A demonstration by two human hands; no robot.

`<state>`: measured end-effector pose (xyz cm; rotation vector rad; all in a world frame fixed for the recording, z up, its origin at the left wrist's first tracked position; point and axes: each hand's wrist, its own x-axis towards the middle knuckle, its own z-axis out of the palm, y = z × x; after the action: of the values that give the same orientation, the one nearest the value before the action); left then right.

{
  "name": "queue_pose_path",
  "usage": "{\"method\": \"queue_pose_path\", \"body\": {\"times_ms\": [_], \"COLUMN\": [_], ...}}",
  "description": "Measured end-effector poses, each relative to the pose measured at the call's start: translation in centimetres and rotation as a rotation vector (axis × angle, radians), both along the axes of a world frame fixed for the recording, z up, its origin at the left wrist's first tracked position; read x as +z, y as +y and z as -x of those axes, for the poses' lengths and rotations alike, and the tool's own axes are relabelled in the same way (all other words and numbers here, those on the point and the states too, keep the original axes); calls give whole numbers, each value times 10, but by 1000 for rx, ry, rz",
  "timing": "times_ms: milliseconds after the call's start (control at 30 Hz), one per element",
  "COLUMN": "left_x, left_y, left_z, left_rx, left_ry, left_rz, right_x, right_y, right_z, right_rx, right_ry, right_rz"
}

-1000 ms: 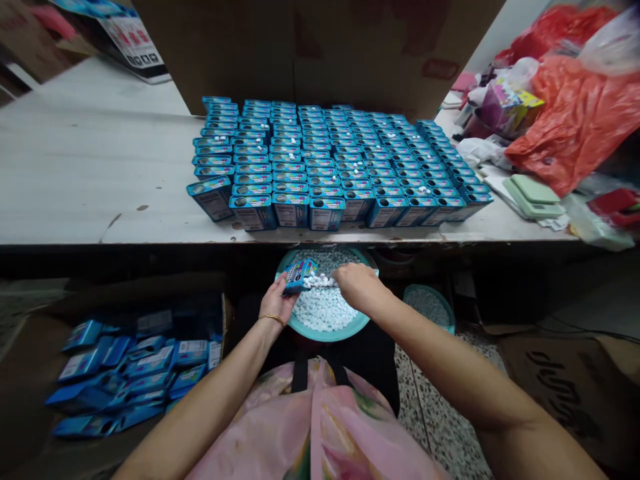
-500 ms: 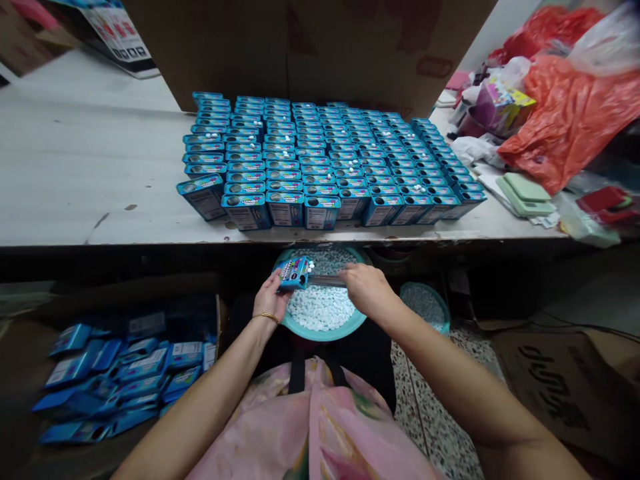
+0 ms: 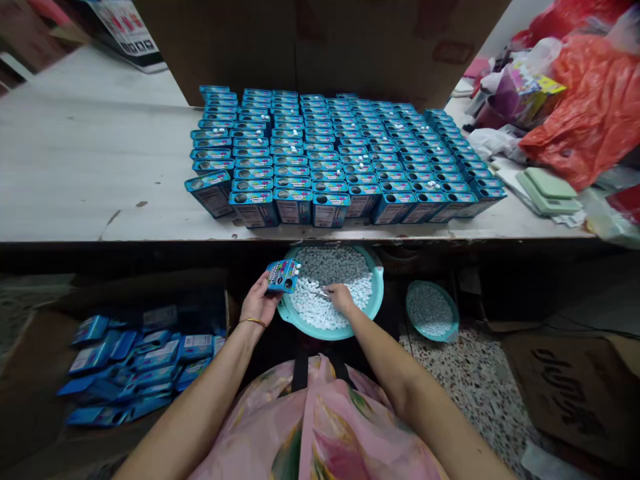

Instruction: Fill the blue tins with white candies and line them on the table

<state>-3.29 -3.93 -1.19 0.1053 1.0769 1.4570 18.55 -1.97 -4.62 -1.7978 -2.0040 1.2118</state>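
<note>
A small blue box (image 3: 281, 276) is held in my left hand (image 3: 259, 303) over the left rim of a turquoise basin (image 3: 376, 303). A few white pellets sit at the box's top right edge, near its dark round opening. White pellets (image 3: 320, 313) fill the basin. My right hand (image 3: 340, 298) is closed on a scoop (image 3: 324, 291), whose far part is sunk in the pellets or hidden among them. Many blue boxes (image 3: 295, 207) stand in close rows on the white table above, some with white pellets on top.
At lower left a cardboard carton (image 3: 30, 353) holds several blue boxes (image 3: 157, 357). A smaller turquoise basin (image 3: 453, 320) of pellets is on the right. Red plastic bags (image 3: 590, 100) and a pale green scale (image 3: 547, 190) lie at the table's right; a large carton (image 3: 320, 53) stands behind the rows.
My right hand has drawn the scoop away from the box's opening and down into the pellets. My left hand, with the box, has shifted slightly left. The camera view has moved a little.
</note>
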Motion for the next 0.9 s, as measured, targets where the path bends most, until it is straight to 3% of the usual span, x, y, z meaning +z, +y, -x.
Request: {"method": "queue_pose_path", "body": {"times_ms": [133, 267, 367, 467, 633, 767, 900], "left_x": [0, 7, 14, 21, 26, 22, 20], "left_y": [1, 3, 4, 5, 3, 1, 2], "left_z": [5, 4, -3, -17, -43, -50, -49], "left_rx": [20, 38, 42, 33, 10, 9, 34], "left_ry": [-37, -49, -57, -73, -88, -98, -103], "left_rz": [6, 7, 11, 24, 88, 106, 106], "right_x": [-6, 15, 52, 101, 171, 206, 226], "right_y": [2, 0, 0, 3, 3, -1, 0], "right_z": [3, -16, -37, -52, -43, -18, -2], "right_rx": [-43, -45, -7, 93, 325, 444, 498], "right_ry": [143, 236, 270, 205, -233, -584, -661], "right_rz": [41, 60, 29, -81, -281, -339, -373]}}
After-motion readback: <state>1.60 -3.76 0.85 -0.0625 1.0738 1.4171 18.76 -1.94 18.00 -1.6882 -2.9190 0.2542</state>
